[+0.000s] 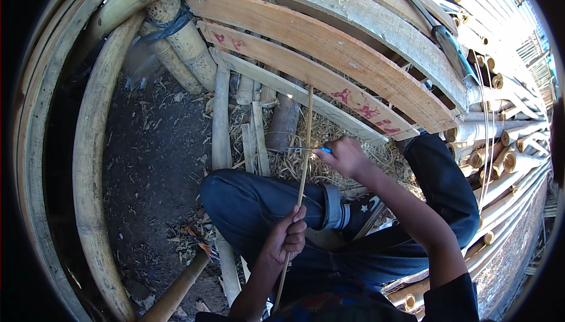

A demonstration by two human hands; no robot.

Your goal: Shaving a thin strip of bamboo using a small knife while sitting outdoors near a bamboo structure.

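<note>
Stick (305, 172), lower end unclear, clamped in left grip (286, 235); right grip (347, 156) clamps half-hidden knife (325, 150).

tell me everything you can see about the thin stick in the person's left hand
The thin stick is long, slender, tan and nearly straight, and looks like bamboo or wood. It slants up and slightly right from the lower edge of the view. The left hand is closed around its lower part. Higher up, the blade of a blue-handled knife in the right hand crosses it. Its top overlaps a red-marked wooden slat; whether they touch is unclear.
</note>
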